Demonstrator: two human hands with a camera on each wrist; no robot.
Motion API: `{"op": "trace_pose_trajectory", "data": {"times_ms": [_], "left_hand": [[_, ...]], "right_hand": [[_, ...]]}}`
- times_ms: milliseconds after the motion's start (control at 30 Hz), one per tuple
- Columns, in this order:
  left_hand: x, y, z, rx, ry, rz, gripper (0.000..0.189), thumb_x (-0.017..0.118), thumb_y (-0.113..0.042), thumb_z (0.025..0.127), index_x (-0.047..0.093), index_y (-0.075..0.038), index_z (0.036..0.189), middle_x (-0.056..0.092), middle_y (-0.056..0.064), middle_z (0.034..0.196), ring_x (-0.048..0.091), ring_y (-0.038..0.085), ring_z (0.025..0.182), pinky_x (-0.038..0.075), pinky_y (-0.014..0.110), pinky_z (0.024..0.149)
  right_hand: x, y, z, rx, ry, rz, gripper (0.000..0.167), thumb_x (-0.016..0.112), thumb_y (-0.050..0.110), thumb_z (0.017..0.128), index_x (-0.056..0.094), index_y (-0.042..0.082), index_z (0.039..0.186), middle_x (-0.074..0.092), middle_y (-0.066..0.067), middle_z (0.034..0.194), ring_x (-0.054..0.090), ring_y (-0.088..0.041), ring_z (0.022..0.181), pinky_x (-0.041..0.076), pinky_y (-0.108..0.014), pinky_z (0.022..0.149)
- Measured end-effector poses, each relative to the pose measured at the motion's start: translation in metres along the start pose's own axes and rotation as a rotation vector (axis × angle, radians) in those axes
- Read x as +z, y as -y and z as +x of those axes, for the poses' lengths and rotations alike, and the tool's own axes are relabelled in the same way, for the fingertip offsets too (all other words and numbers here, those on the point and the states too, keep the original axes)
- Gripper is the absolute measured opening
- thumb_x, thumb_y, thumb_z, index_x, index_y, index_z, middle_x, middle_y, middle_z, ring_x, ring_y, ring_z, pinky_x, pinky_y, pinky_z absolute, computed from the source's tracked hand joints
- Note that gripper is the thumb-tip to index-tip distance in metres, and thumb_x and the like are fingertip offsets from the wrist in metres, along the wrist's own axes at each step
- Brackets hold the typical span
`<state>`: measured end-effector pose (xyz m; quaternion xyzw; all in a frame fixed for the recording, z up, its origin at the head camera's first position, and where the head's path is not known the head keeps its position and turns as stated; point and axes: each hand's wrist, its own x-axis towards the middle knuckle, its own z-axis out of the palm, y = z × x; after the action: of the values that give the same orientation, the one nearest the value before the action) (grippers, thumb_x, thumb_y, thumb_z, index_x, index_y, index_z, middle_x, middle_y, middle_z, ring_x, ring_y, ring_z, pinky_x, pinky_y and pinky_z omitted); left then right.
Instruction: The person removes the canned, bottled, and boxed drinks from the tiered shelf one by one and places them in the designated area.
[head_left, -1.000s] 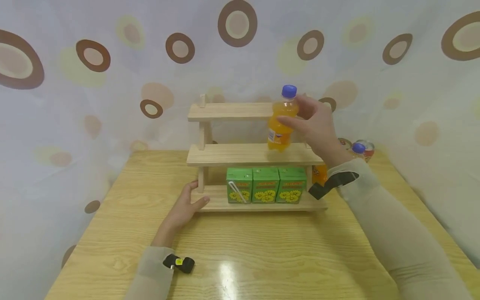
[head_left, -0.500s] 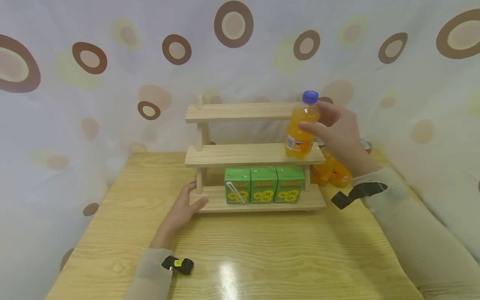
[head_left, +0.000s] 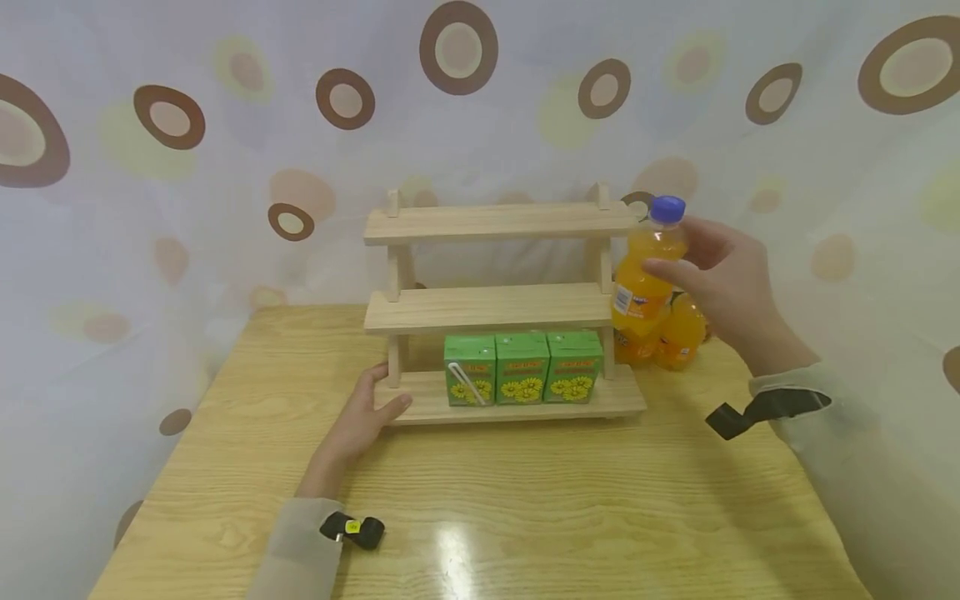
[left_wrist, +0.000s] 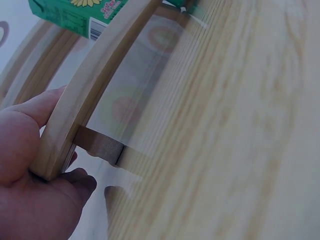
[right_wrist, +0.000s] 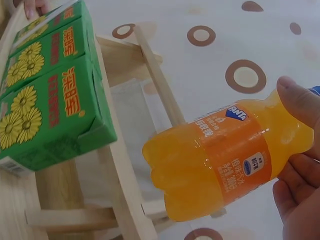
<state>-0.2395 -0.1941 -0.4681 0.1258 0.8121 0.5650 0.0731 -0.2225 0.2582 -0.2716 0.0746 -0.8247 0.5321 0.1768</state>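
Observation:
My right hand [head_left: 731, 287] grips an orange soda bottle [head_left: 648, 267] with a blue cap by its upper part, thumb in front. The bottle hangs at the right end of a three-tier wooden shelf [head_left: 480, 308], slightly tilted, overlapping other bottles behind it. A Fanta label [right_wrist: 235, 150] shows in the right wrist view. My left hand [head_left: 371, 412] holds the left end of the bottom tier, thumb on top and fingers underneath, as the left wrist view shows. Several green drink cartons [head_left: 522, 368] with yellow flowers stand side by side on that tier; the leftmost carries a white straw.
Beyond the shelf's right end, another orange bottle [head_left: 681, 333] stands on the wooden table [head_left: 525, 492], partly hidden by the held one. A pale curtain [head_left: 225, 250] with circle prints hangs behind and at both sides of the table.
My right hand has carried the bottle right and downward, from in front of the upper tiers to beyond the shelf's right end. The left hand keeps its hold on the bottom tier.

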Motion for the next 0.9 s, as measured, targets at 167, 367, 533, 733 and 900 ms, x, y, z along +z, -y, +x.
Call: {"op": "trace_pose_trajectory", "data": {"times_ms": [167,367,533,733,900], "left_hand": [[0.001,0.002,0.001,0.002,0.007,-0.005,0.065,0.062,-0.028,0.099,0.028,-0.010,0.151,0.021,0.014,0.158,0.012,0.033,0.148,0.010,0.058,0.117],[-0.001,0.004,-0.001,-0.015,0.009,0.007,0.066,0.062,-0.030,0.099,0.027,-0.010,0.151,0.021,0.013,0.159,0.010,0.033,0.148,0.010,0.058,0.117],[-0.002,0.000,-0.004,-0.023,0.005,0.008,0.064,0.061,-0.027,0.100,0.028,-0.009,0.151,0.021,0.015,0.159,0.009,0.034,0.148,0.009,0.058,0.117],[-0.002,-0.025,-0.012,-0.055,0.031,0.005,0.065,0.059,-0.020,0.101,0.023,-0.002,0.152,0.018,0.021,0.159,0.008,0.038,0.148,0.009,0.060,0.116],[-0.002,-0.034,-0.015,-0.058,0.031,0.000,0.063,0.058,-0.017,0.101,0.024,-0.002,0.151,0.020,0.021,0.158,0.010,0.038,0.147,0.010,0.059,0.116]], "right_hand": [[-0.014,-0.011,-0.010,0.016,-0.019,0.000,0.056,0.081,0.017,0.084,0.060,0.015,0.137,0.068,0.002,0.124,0.063,-0.009,0.110,0.050,-0.013,0.084],[-0.026,-0.028,-0.025,0.038,-0.036,-0.028,0.055,0.079,0.015,0.085,0.060,0.013,0.137,0.068,0.007,0.121,0.062,-0.007,0.107,0.050,-0.013,0.081],[-0.034,-0.042,-0.035,0.044,-0.049,-0.056,0.054,0.079,0.015,0.085,0.061,0.013,0.136,0.068,0.007,0.119,0.061,-0.009,0.104,0.050,-0.012,0.079],[-0.051,-0.055,-0.049,0.091,-0.046,-0.106,0.057,0.080,0.017,0.085,0.059,0.012,0.138,0.067,0.008,0.121,0.058,-0.002,0.113,0.046,-0.009,0.087],[-0.062,-0.068,-0.059,0.129,-0.047,-0.116,0.058,0.079,0.016,0.086,0.057,0.011,0.139,0.066,0.012,0.120,0.058,0.001,0.111,0.046,-0.008,0.085]]}}
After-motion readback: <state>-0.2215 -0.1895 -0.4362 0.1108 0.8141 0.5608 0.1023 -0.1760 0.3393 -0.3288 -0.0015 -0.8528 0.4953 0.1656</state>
